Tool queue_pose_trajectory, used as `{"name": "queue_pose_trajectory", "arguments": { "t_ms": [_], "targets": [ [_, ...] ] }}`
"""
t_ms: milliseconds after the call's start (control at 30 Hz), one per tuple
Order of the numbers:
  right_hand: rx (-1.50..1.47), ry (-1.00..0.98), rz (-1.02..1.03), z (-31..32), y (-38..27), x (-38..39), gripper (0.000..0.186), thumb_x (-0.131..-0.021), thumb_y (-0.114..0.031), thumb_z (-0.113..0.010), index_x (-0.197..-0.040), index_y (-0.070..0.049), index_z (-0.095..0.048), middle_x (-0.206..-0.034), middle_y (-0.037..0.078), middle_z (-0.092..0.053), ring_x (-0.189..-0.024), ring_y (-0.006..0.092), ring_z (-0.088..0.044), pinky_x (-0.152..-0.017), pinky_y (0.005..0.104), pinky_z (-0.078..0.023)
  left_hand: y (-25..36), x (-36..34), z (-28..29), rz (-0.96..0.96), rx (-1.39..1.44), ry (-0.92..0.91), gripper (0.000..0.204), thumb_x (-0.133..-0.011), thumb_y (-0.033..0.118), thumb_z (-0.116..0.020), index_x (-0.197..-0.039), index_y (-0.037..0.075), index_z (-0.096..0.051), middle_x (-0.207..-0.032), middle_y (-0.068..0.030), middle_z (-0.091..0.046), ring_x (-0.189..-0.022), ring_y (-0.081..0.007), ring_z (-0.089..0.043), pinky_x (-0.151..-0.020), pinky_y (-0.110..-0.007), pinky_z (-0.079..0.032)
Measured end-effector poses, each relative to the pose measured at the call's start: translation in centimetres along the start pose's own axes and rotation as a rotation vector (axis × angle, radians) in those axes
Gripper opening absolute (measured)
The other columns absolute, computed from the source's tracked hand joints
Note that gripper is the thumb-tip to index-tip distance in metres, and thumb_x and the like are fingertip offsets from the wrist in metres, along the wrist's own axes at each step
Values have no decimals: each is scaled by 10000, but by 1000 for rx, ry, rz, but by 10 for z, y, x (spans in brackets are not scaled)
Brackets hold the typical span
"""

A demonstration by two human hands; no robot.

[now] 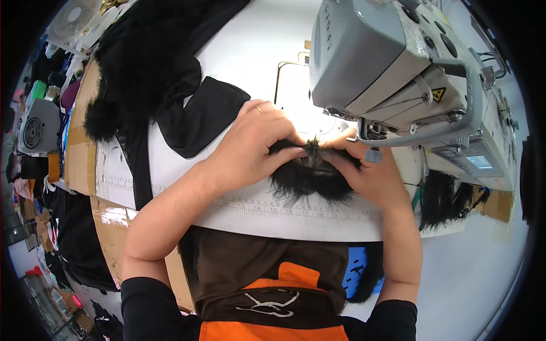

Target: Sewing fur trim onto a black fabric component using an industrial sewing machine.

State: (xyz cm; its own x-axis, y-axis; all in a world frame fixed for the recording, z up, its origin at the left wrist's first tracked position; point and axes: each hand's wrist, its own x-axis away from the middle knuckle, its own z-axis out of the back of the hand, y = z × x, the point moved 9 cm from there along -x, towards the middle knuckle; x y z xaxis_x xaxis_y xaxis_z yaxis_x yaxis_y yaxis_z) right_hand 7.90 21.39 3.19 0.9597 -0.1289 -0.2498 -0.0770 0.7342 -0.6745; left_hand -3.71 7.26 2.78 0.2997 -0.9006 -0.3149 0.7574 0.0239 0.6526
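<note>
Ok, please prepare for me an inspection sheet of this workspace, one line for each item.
Surface: smooth white work table, ruler scale printed along its near edge.
Work things: long-haired black furry piece, near the bulky grey sewing machine, whose lamp glares on the table.
Clutter: black fabric with furry parts at left; loose shaggy black fur at right.
Hands: left hand and right hand both pinch the furry piece.
Cables: thin dark cables behind the machine; their ends are unclear.
Surroundings: round white fan and brown cardboard at left.

A sewing machine (364,57) is overhanging the right hand (372,175); black cloth (207,116) is blocking leftward passage; the front tabletop (273,225) is lying open.
</note>
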Motion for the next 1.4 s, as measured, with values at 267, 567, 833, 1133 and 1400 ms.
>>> {"name": "queue_pose_trajectory", "arguments": {
  "t_ms": [267, 567, 833, 1133, 1400],
  "targets": [
    [23, -26, -7, 5, -2, -3, 169, -914, -103, -865, -1068, -61, -811, -921, 110, -768, -851, 279, -729, -792, 376, -552, -4, 0, -1, 24, 12, -21, 166, -932, 197, -857, -938, 78, -742, -898, -66, -668, -972, -285, -651, -1120, -442, -420],
    [103, -10, 10, 16, -2, 14, 181, -958, -172, -840, -1094, -61, -797, -979, 133, -762, -912, 355, -727, -811, 407, -560, 6, -3, -11, -36, -10, 10, 173, -917, 198, -864, -917, 73, -745, -882, -77, -675, -946, -302, -641, -1054, -441, -425],
    [161, 161, -50, 66, -15, 78, 200, -912, -85, -844, -1102, -40, -799, -997, 125, -754, -925, 327, -730, -826, 409, -575, 50, 5, -40, 9, -5, -44, 232, -900, 223, -880, -1040, 77, -767, -986, -63, -726, -983, -297, -664, -993, -425, -433],
    [797, 628, -226, 167, -11, 151, 299, -940, -118, -837, -1233, -67, -806, -1219, 118, -782, -1111, 332, -725, -1010, 398, -563, 68, -7, -60, -31, -36, 24, 371, -925, 240, -859, -1232, 52, -770, -1185, -89, -738, -1039, -311, -669, -927, -422, -496],
    [550, 316, 25, 56, 28, -17, 209, -1034, -115, -639, -1218, -74, -730, -1193, 138, -757, -1106, 375, -728, -908, 484, -593, 82, -6, -68, -180, -169, 69, 331, -917, 95, -846, -1234, 37, -772, -1179, -110, -743, -1061, -324, -678, -940, -412, -528]
  ]
}}
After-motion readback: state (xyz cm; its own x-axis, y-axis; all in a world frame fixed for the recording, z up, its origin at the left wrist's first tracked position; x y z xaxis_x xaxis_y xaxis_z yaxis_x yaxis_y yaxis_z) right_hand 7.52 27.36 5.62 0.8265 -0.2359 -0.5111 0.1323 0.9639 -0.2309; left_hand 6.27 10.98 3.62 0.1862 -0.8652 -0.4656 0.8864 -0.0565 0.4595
